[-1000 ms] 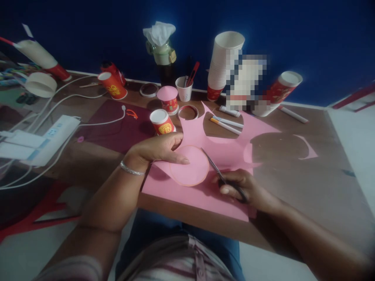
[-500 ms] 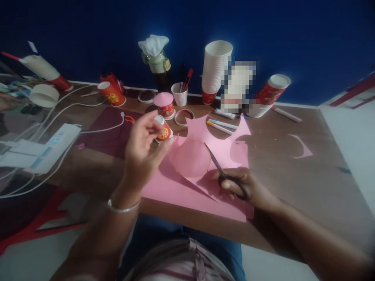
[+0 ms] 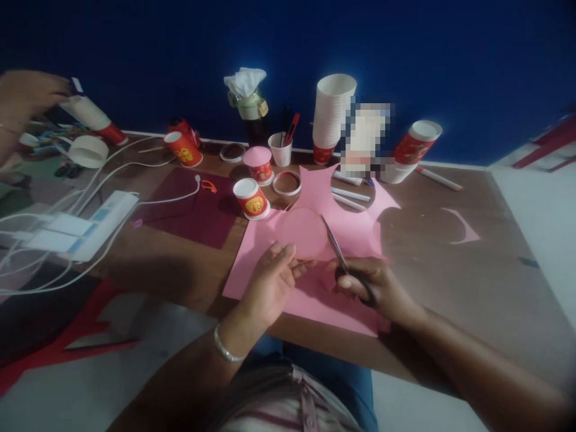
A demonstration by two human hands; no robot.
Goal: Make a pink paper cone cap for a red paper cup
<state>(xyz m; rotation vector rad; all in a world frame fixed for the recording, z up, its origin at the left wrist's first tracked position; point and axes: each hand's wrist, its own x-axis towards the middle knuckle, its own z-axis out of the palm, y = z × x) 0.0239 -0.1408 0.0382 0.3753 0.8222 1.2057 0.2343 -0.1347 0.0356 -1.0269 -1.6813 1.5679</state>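
Scissors (image 3: pixel 335 243) with dark handles are gripped in my right hand (image 3: pixel 369 285), their blades pointing up and away beside a pink paper circle outline (image 3: pixel 302 233). That outline lies on a cut pink sheet (image 3: pixel 346 225) with rounded gaps along its far edge. My left hand (image 3: pixel 272 282), wearing a bracelet, is at the near side of the circle, palm partly up. Its thumb and fingers look apart, and I make out nothing firmly held. Below lies a larger pink sheet (image 3: pixel 252 255) near the table's front edge.
A small red-and-white cup (image 3: pixel 251 199), a cup with a pink cone top (image 3: pixel 258 165) and a tape roll (image 3: pixel 287 183) stand beyond. Behind are stacked paper cups (image 3: pixel 335 111). A power strip (image 3: pixel 96 225) with cables lies left, near another person's hand (image 3: pixel 36 93).
My left hand has come down and right from beside the small cup to the circle's near edge. My right hand still holds the scissors. Another person's hand has appeared at far left.
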